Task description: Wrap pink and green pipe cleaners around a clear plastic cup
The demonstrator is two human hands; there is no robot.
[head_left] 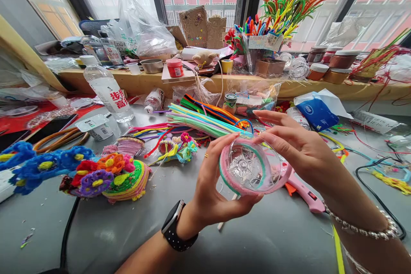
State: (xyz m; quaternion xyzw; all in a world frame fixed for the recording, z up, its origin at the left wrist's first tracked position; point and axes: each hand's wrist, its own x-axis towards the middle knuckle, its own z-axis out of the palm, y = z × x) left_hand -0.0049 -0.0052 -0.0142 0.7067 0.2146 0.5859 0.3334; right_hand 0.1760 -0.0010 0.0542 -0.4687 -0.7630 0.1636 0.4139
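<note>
My left hand point(213, 188) grips a clear plastic cup point(248, 167) from the left, its bottom turned toward me. A pink pipe cleaner and a green one are wound around its rim. My right hand point(293, 145) presses its fingers on the cup's right and top edge, holding the pink wrap. A black watch sits on my left wrist, a beaded bracelet on my right. A pink glue gun point(303, 192) lies on the grey table point(128, 231) just under my right hand.
Loose pipe cleaners point(199, 117) lie behind the cup. Finished flower baskets point(122, 175) and blue flowers point(28, 160) stand at left beside a water bottle point(107, 90). A tissue pack point(316, 111) and a black cable point(379, 180) are at right. The wooden sill point(205, 81) is crowded.
</note>
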